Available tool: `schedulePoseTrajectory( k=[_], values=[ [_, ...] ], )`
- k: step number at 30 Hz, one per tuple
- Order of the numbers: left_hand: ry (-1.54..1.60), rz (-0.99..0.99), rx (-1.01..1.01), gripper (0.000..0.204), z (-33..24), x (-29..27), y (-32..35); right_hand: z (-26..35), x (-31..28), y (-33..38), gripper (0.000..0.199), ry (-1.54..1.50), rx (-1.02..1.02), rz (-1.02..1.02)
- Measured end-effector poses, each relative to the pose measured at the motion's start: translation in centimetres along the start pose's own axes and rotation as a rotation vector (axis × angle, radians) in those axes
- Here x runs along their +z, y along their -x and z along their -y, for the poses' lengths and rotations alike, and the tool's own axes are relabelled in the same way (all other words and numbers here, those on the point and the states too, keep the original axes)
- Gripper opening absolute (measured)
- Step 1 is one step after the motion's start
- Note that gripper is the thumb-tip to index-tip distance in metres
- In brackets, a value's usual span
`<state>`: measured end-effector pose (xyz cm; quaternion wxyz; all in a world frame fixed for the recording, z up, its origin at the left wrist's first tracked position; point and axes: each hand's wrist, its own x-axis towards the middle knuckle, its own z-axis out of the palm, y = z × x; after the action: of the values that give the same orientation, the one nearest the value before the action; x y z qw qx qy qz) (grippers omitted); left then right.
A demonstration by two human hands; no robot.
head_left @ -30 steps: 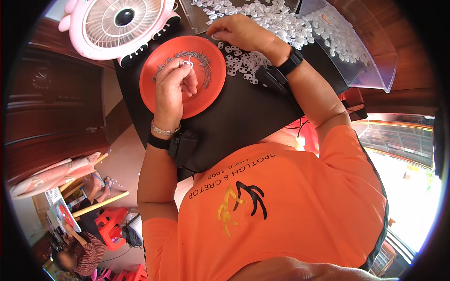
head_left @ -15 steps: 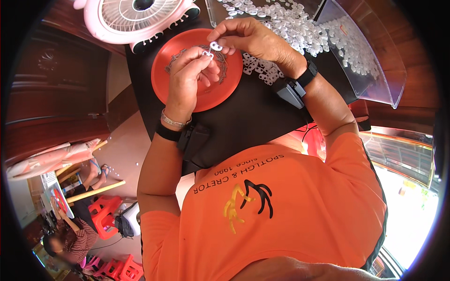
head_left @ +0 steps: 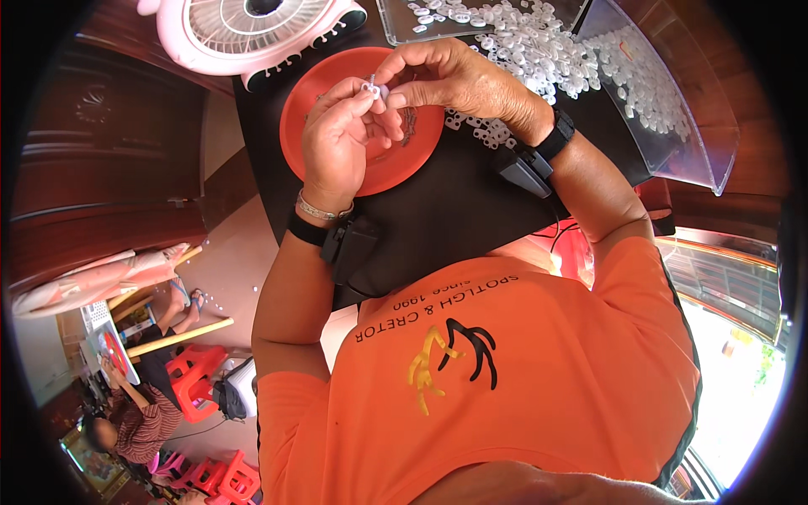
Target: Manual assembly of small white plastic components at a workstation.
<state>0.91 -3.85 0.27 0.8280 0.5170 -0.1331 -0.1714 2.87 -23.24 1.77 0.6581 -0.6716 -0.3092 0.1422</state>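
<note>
Over a round red plastic plate [head_left: 385, 179], my two hands meet. My left hand [head_left: 335, 147] pinches a small white plastic piece with holes [head_left: 370, 88] between thumb and forefinger, its other fingers loosely curled. A thin grey screw [head_left: 371, 78] stands up at that piece. Thumb and forefinger of my right hand [head_left: 459, 80] close on another small white piece [head_left: 384, 92], mostly covered by the fingertips and touching or nearly touching the first. Several grey screws [head_left: 409, 126] lie in the plate, partly hidden under my hands.
Loose white plastic pieces [head_left: 543, 55] are heaped on the black table [head_left: 446, 215] right of the plate. More fill a clear plastic bin [head_left: 703, 160] at the far right. A pink fan [head_left: 177, 38] stands at the back left. At lower left a person [head_left: 147, 421] sits near red stools [head_left: 194, 391].
My right hand has moved left and brought its white piece against or close to the one in my left hand. The whole view has shifted slightly.
</note>
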Motion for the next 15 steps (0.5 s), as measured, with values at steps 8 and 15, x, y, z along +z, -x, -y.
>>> schedulePoseTrajectory(
  k=[8, 15],
  values=[
    [-0.126, -0.051, 0.013, 0.018, -0.4, 0.5, 0.2, -0.8, -0.7, -0.4, 0.017, 0.048, 0.051, -0.11],
    [-0.344, -0.118, -0.037, 0.02, -0.4, 0.3, 0.2, -1.0, -1.0, -0.5, 0.02, -0.044, 0.125, -0.206]
  ],
)
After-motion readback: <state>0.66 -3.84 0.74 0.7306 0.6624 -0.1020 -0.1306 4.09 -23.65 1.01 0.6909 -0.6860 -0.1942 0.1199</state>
